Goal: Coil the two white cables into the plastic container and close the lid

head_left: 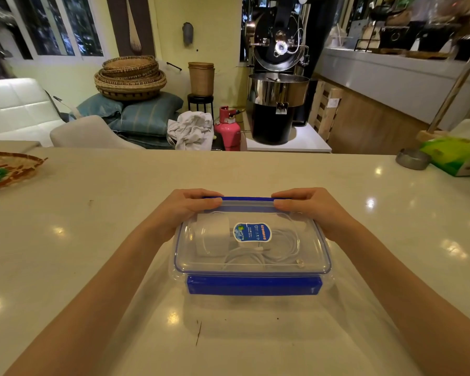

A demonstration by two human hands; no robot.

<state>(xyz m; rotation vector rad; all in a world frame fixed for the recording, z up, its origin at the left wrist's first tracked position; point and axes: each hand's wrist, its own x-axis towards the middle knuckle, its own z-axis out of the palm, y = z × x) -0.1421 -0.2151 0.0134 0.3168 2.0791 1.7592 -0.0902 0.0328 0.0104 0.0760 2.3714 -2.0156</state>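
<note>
Blue far latch (pixel 247 198) runs left-right at frame centre, both grips curled on it: left hand (pixel 186 207) and right hand (pixel 307 208) equally near, pinching its ends over the lid (pixel 253 264).

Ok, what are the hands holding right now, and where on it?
Both hands, left and right, grip the container's lid at its far edge, by the blue far-side latch.

We cannot read the small print on the lid's sticker (pixel 252 232). The fingertips of the left hand (pixel 185 210) and right hand (pixel 311 210) are hidden behind the container's far edge at twelve o'clock. The woven tray (pixel 8 169) at ten o'clock is cut off by the frame.
</note>
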